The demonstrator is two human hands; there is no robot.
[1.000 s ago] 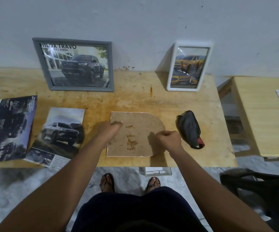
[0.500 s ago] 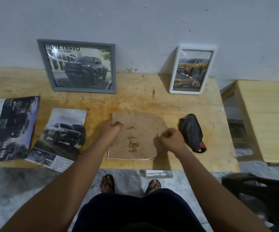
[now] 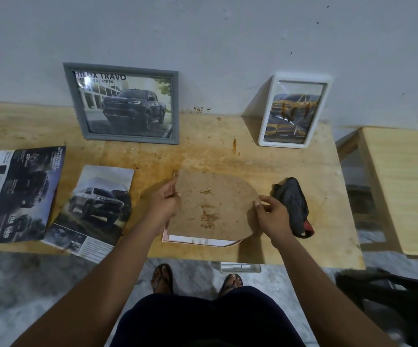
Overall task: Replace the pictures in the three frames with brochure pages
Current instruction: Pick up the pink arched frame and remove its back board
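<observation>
Head camera, downward (near) over table (image 3: 303, 166)

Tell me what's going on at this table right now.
A person grips a brown backing board with the left hand and right hand, holding it just above a pink frame lying flat on the table, with white paper showing beneath. A grey frame and a white frame lean on the wall, each showing a truck picture. Two brochure pages lie to the left.

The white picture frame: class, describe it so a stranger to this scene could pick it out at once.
Find the wooden table against the pale wall. Two frames lean on that wall at its far edge; the white frame is the right-hand one. Unlike the wider grey frame holding a dark pickup, it stands tall, with rounded corners and yellow vehicles.
</observation>
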